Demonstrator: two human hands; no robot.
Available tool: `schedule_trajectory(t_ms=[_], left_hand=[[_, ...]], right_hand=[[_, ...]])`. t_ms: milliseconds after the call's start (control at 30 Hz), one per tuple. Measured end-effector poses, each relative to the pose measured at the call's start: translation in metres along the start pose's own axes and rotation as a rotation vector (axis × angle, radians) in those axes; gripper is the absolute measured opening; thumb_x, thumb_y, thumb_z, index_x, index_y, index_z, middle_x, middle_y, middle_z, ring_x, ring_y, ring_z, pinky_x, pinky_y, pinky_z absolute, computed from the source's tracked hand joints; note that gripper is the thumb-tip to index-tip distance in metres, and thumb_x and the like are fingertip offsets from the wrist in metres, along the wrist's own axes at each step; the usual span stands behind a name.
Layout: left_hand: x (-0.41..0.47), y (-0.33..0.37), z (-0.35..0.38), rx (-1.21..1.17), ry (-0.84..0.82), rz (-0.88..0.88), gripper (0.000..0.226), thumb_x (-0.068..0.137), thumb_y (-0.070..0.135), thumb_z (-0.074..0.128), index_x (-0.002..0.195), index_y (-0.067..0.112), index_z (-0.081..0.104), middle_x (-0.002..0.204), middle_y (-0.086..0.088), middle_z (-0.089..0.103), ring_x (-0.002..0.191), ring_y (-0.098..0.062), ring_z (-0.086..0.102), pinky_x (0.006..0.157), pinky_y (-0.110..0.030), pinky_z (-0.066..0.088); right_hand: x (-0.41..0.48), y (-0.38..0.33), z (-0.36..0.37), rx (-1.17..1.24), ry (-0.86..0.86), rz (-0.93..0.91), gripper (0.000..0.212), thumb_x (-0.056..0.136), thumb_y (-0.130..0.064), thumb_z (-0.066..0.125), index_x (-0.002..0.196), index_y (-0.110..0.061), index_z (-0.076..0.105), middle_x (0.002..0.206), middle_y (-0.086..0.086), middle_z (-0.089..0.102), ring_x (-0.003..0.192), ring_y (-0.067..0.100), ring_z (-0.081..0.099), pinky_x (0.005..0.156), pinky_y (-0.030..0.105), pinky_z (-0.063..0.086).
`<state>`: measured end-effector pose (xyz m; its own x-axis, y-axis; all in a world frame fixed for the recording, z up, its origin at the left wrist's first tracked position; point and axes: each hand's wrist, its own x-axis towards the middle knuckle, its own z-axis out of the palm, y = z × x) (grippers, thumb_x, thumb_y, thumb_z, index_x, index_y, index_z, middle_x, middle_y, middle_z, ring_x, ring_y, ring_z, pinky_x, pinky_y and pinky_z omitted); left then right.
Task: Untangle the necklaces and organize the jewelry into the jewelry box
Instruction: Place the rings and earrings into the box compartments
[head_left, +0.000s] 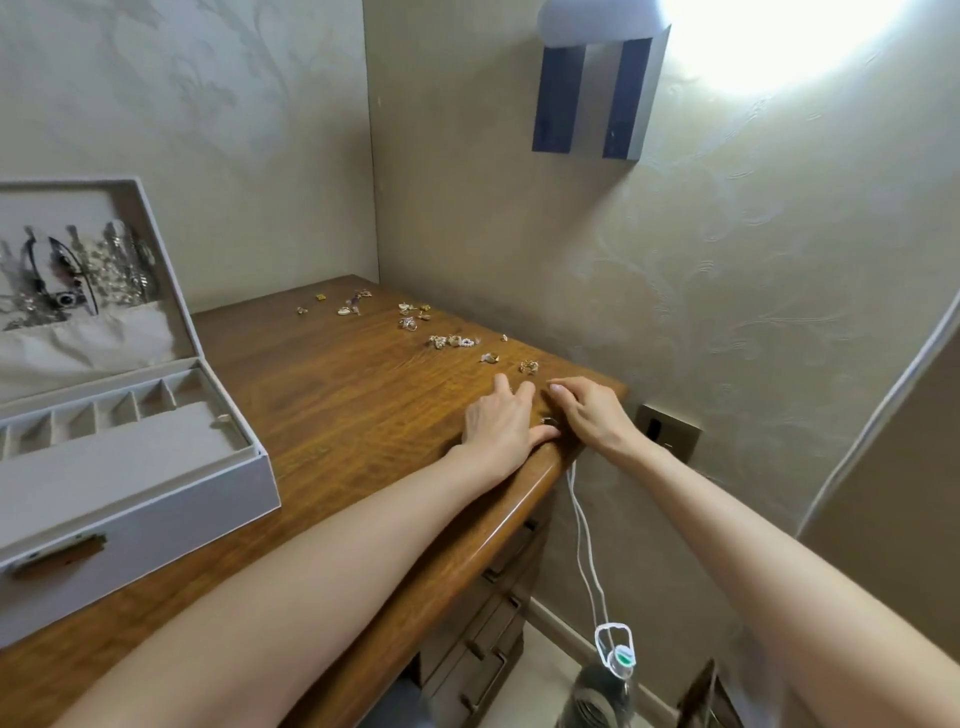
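Note:
The grey jewelry box (156, 499) stands open at the left of the wooden table (332, 395), with necklaces hanging inside its raised lid (78, 270) and a row of small compartments in the tray. Several small gold pieces (452, 340) lie scattered along the table's far right side. My left hand (501, 423) rests flat on the table near its right edge, fingers straight. My right hand (589, 413) is beside it with fingers curled down onto the table. A small dark ring (549, 421) lies between the two hands; whether either hand holds it is unclear.
The table ends at a rounded front edge with drawers (488, 623) below. A white cord (584, 545) hangs from a wall socket (667, 431) down to a bottle (608, 686) on the floor. Walls close in behind and to the right. A wall lamp (602, 78) hangs above.

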<state>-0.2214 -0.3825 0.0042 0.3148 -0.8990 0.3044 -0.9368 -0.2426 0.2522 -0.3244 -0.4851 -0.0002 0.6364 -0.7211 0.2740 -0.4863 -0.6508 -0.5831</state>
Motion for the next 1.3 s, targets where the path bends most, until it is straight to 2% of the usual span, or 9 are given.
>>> schedule_trajectory(t_ms=[167, 267, 333, 400, 600, 800, 967, 1100, 1300], left_hand=[[0.007, -0.014, 0.001, -0.058, 0.015, -0.048, 0.047, 0.086, 0.049, 0.058, 0.117, 0.014, 0.046, 0.120, -0.009, 0.044, 0.097, -0.025, 0.057, 0.081, -0.035, 0.050], [0.013, -0.030, -0.002, -0.164, -0.050, -0.126, 0.063, 0.077, 0.048, 0.069, 0.125, 0.015, 0.043, 0.128, -0.008, 0.038, 0.111, -0.023, 0.049, 0.093, -0.037, 0.046], [0.017, -0.039, -0.005, -0.207, -0.086, -0.143, 0.078, 0.071, 0.047, 0.075, 0.133, 0.017, 0.039, 0.134, -0.008, 0.032, 0.124, -0.023, 0.037, 0.103, -0.038, 0.036], [0.020, -0.045, -0.007, -0.247, -0.132, -0.127, 0.091, 0.067, 0.047, 0.077, 0.141, 0.017, 0.032, 0.142, -0.007, 0.026, 0.133, -0.023, 0.027, 0.110, -0.039, 0.028], [0.024, -0.057, -0.010, -0.411, -0.324, 0.017, 0.097, 0.071, 0.038, 0.078, 0.146, 0.016, 0.022, 0.153, -0.003, 0.028, 0.140, -0.021, 0.027, 0.114, -0.039, 0.026], [0.022, -0.063, -0.011, -0.522, -0.160, 0.059, 0.051, 0.086, 0.036, 0.064, 0.129, 0.015, 0.048, 0.123, -0.001, 0.061, 0.113, -0.011, 0.055, 0.094, -0.024, 0.039], [0.030, -0.068, -0.012, -0.541, 0.195, -0.100, 0.018, 0.099, 0.017, 0.042, 0.106, 0.009, 0.057, 0.077, -0.003, 0.068, 0.071, -0.010, 0.062, 0.076, -0.027, 0.047], [0.052, -0.078, -0.007, -0.505, 0.172, -0.164, 0.024, 0.098, 0.007, 0.039, 0.118, 0.008, 0.053, 0.111, -0.006, 0.064, 0.103, -0.019, 0.058, 0.089, -0.031, 0.043], [0.092, -0.094, 0.001, -0.360, 0.054, -0.223, 0.057, 0.093, 0.028, 0.054, 0.144, 0.026, 0.030, 0.156, -0.006, 0.013, 0.143, -0.029, 0.009, 0.115, -0.044, 0.012]], right_hand=[[0.005, 0.001, -0.017, 0.074, 0.076, 0.004, 0.039, 0.084, -0.015, 0.066, 0.123, -0.019, 0.062, 0.124, 0.002, 0.060, 0.115, 0.016, 0.051, 0.096, 0.025, 0.038], [0.014, 0.010, -0.040, 0.100, -0.168, 0.139, 0.072, 0.070, -0.021, 0.082, 0.135, -0.020, 0.051, 0.127, 0.006, 0.054, 0.092, 0.009, 0.052, 0.084, 0.023, 0.039], [0.019, 0.013, -0.048, 0.077, -0.376, 0.232, 0.086, 0.067, -0.022, 0.085, 0.141, -0.017, 0.043, 0.132, 0.009, 0.051, 0.101, 0.015, 0.055, 0.080, 0.025, 0.044], [0.023, 0.012, -0.046, -0.007, -0.441, 0.229, 0.083, 0.065, -0.020, 0.086, 0.138, -0.016, 0.048, 0.128, 0.008, 0.055, 0.107, 0.019, 0.056, 0.078, 0.023, 0.046], [0.030, -0.014, -0.027, -0.001, -0.406, 0.079, 0.050, 0.065, -0.007, 0.084, 0.112, -0.014, 0.068, 0.080, 0.002, 0.057, 0.067, 0.012, 0.058, 0.058, 0.017, 0.045], [0.033, -0.024, -0.007, 0.027, -0.381, -0.033, 0.035, 0.064, -0.010, 0.084, 0.096, -0.017, 0.072, 0.084, 0.004, 0.061, 0.080, 0.016, 0.055, 0.074, 0.030, 0.045], [0.032, -0.024, -0.010, 0.594, -0.468, 0.064, 0.024, 0.080, 0.006, 0.067, 0.102, -0.004, 0.066, 0.099, 0.016, 0.068, 0.075, 0.012, 0.067, 0.066, 0.021, 0.055], [0.052, -0.002, 0.001, 0.495, 0.127, 0.231, 0.026, 0.084, 0.002, 0.057, 0.097, -0.015, 0.070, 0.111, 0.011, 0.068, 0.088, 0.013, 0.064, 0.088, 0.028, 0.050], [0.064, 0.008, 0.014, 0.020, -0.044, 0.050, 0.039, 0.095, -0.005, 0.042, 0.132, -0.007, 0.053, 0.138, 0.008, 0.052, 0.130, 0.023, 0.044, 0.110, 0.029, 0.028]])
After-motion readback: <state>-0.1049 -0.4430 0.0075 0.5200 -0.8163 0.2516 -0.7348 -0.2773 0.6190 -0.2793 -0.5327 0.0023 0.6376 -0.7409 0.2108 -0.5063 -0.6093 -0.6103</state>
